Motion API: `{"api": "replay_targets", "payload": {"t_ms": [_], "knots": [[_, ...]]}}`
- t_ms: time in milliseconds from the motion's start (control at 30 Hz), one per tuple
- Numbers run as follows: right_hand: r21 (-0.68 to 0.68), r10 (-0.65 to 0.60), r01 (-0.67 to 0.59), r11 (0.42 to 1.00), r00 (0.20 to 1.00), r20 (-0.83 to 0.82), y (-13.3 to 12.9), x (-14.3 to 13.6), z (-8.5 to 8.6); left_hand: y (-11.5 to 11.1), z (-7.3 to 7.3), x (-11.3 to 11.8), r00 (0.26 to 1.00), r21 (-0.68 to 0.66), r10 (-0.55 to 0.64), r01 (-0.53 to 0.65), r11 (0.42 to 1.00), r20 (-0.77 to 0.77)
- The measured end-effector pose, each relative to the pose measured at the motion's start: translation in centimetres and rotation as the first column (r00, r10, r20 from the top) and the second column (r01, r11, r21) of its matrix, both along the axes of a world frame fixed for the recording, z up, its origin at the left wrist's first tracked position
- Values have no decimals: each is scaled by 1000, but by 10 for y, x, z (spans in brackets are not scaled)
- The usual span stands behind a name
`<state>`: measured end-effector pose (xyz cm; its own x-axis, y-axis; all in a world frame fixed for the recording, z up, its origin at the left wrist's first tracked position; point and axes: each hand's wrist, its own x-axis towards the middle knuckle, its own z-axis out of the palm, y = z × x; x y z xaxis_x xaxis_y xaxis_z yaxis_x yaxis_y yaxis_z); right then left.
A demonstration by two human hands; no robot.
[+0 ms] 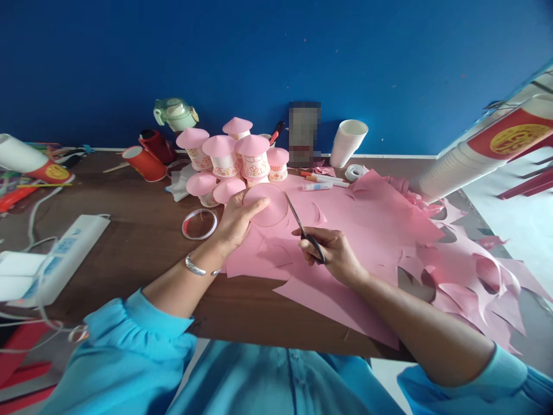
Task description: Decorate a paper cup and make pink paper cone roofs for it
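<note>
My left hand (pixel 240 222) pinches the left side of a round pink paper disc (pixel 270 206), thumb on top. In my right hand (pixel 332 253) is a pair of scissors (pixel 311 239) with dark handles, its blades pointing up and left at the disc's right edge. Pink paper sheets (pixel 345 230) lie beneath both hands. Just beyond the disc stands a cluster of decorated paper cups (pixel 254 166) topped with pink paper cones (pixel 220 146). A roll of tape (pixel 199 223) lies left of my left hand.
Pink offcuts (pixel 466 276) pile up at the right edge. Stacked white cups (pixel 348 144) and a leaning cup stack (pixel 470 153) stand at the back and right. Markers (pixel 328 178) lie near the blue wall (pixel 276 52). A power strip (pixel 64 256) with cables sits left.
</note>
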<state>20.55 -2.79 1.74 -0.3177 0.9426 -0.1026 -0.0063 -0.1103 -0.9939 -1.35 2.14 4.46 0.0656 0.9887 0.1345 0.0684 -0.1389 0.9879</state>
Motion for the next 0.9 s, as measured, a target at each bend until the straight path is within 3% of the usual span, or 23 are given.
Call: {"api": "replay_targets", "payload": {"t_ms": [233,700,900], "knots": [[-12,-6,6,1000,1000,8,1,0,2,-1,4,0,999,57,10,-8,998,-36],[11,4,-4,1000,1000,25,0,1,2,-1,7,1,1000,-14,16,-16,1000,-7],[-13,-5,6,1000,1000,20,0,0,3,0,3,-1,995,-58,-16,23,998,102]]}}
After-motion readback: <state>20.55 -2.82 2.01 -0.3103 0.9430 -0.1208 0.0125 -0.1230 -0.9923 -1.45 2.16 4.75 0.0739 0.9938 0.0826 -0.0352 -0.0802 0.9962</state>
